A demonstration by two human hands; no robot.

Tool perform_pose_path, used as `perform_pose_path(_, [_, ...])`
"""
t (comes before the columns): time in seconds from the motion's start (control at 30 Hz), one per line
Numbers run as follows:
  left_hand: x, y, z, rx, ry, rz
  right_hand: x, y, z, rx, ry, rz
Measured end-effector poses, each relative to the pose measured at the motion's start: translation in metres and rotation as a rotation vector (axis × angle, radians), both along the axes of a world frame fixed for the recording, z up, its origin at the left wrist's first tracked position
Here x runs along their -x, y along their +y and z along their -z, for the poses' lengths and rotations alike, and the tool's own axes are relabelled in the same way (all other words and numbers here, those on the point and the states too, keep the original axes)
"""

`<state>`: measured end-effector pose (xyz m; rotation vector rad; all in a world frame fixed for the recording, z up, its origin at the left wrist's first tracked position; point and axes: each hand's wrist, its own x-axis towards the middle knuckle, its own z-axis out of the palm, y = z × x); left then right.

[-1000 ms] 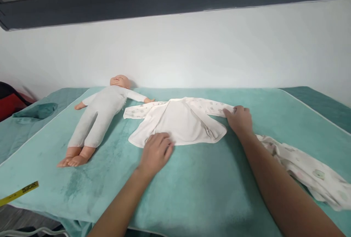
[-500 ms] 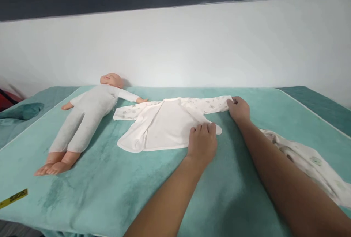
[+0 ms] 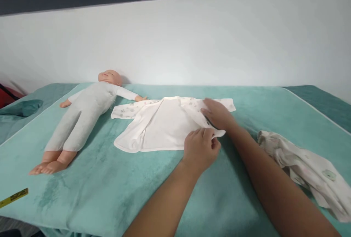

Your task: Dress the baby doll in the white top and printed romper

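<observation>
A small white baby shirt [image 3: 167, 129] lies spread open on the green cover, its sleeves printed with little figures. My left hand [image 3: 202, 147] pinches the right lower edge of the shirt, lifting a corner between thumb and fingers. Over the base of the right sleeve rests my right hand [image 3: 218, 112], fingers stretched out and slightly blurred; its fingertips are near the shirt's side seam. To the left a baby doll [image 3: 87, 107] in a pale grey cloth body lies on its back, one hand close to the left sleeve.
A crumpled white printed cloth [image 3: 307, 169] lies at the right, beside my right forearm. The green cover [image 3: 95, 196] spreads over the table, with a yellow label strip [image 3: 13, 198] at its front left. A white wall [image 3: 175, 43] stands behind.
My right hand has let go of the right sleeve's cuff and moved left to the sleeve's base. My left hand has raised the shirt's corner slightly.
</observation>
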<state>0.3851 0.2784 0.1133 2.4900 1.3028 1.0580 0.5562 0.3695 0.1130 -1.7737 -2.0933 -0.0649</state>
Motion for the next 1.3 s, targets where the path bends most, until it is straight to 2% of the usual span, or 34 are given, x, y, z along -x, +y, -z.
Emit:
perform_pose_path(0.1, [0.002, -0.001, -0.002, 0.015, -0.008, -0.038, 0.005, -0.001, 0.008, 0.129, -0.056, 0.017])
perform_pose_path(0.17, [0.002, -0.001, -0.003, 0.000, -0.025, -0.065, -0.001, -0.003, 0.008, 0.119, -0.028, 0.087])
perform_pose_path(0.27, [0.000, 0.000, -0.002, -0.028, -0.044, -0.099, -0.001, -0.007, -0.001, 0.056, 0.067, 0.137])
perform_pose_path(0.33, [-0.002, 0.001, -0.001, -0.032, -0.020, -0.091, 0.012, -0.007, -0.012, 0.051, 0.201, 0.140])
perform_pose_path(0.43, [-0.002, 0.000, -0.001, -0.015, 0.051, -0.033, 0.042, 0.000, -0.027, 0.166, 0.398, 0.115])
perform_pose_path(0.53, [0.000, -0.003, -0.003, 0.034, 0.088, -0.017, 0.065, 0.015, -0.033, 0.292, 0.398, 0.136])
perform_pose_path(0.6, [0.001, -0.003, -0.005, 0.069, 0.093, -0.028, 0.069, 0.026, -0.031, 0.323, 0.371, 0.157])
perform_pose_path(0.7, [0.001, -0.003, -0.005, 0.092, 0.102, -0.032, 0.065, 0.037, -0.028, 0.300, 0.379, 0.072])
perform_pose_path(0.8, [0.001, -0.002, -0.006, 0.099, 0.118, -0.029, 0.057, 0.039, -0.026, 0.274, 0.515, 0.002])
perform_pose_path(0.93, [0.002, -0.003, -0.006, 0.097, 0.150, -0.008, 0.043, 0.038, -0.024, 0.152, 0.723, 0.170])
perform_pose_path(1.0, [0.004, -0.005, -0.007, 0.074, 0.147, 0.019, 0.036, 0.038, -0.021, 0.099, 0.711, 0.238])
perform_pose_path(1.13, [0.007, -0.009, -0.012, 0.015, 0.111, 0.097, 0.027, 0.040, -0.017, 0.047, 0.553, 0.295])
perform_pose_path(1.3, [0.009, -0.010, -0.014, -0.064, 0.031, 0.216, 0.030, 0.039, -0.017, 0.025, 0.474, 0.233])
